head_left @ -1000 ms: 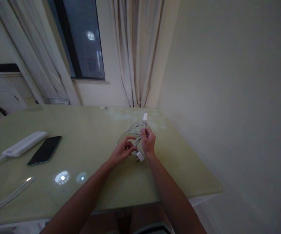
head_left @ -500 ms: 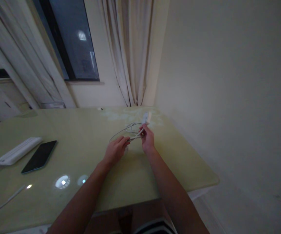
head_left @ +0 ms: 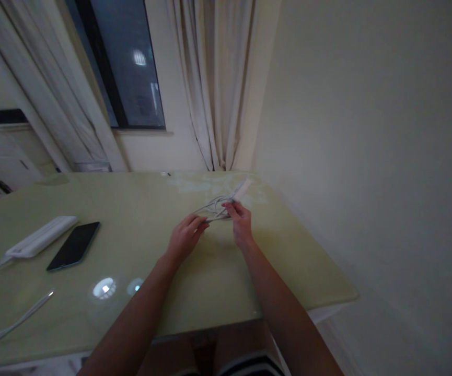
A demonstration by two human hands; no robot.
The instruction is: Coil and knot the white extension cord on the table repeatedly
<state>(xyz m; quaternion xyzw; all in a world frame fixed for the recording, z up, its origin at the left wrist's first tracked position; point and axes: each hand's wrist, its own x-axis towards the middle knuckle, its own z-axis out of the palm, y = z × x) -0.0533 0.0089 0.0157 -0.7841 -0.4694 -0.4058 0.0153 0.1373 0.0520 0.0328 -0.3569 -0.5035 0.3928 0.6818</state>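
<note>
Loops of a thin white cable (head_left: 215, 207) stretch between my two hands, above the table. My left hand (head_left: 187, 233) is closed around the left end of the loops. At their right end, my right hand (head_left: 240, 219) pinches the cable between thumb and fingers. A flat white block (head_left: 242, 189), perhaps a charger or adapter, sticks up beyond my right fingers, tilted to the right. My fingers partly cover where the cable meets it.
On the left of the pale green table (head_left: 131, 209) lie a white power strip (head_left: 41, 237) and a dark phone (head_left: 74, 245). A white cable with a plug end (head_left: 33, 309) lies nearer. Beyond are a curtain (head_left: 216, 83) and a window (head_left: 131, 62); a wall (head_left: 359, 141) borders the right.
The view has shifted slightly left. The white block has tilted further to the right, and the hands remain on the cable loops, a little further apart.
</note>
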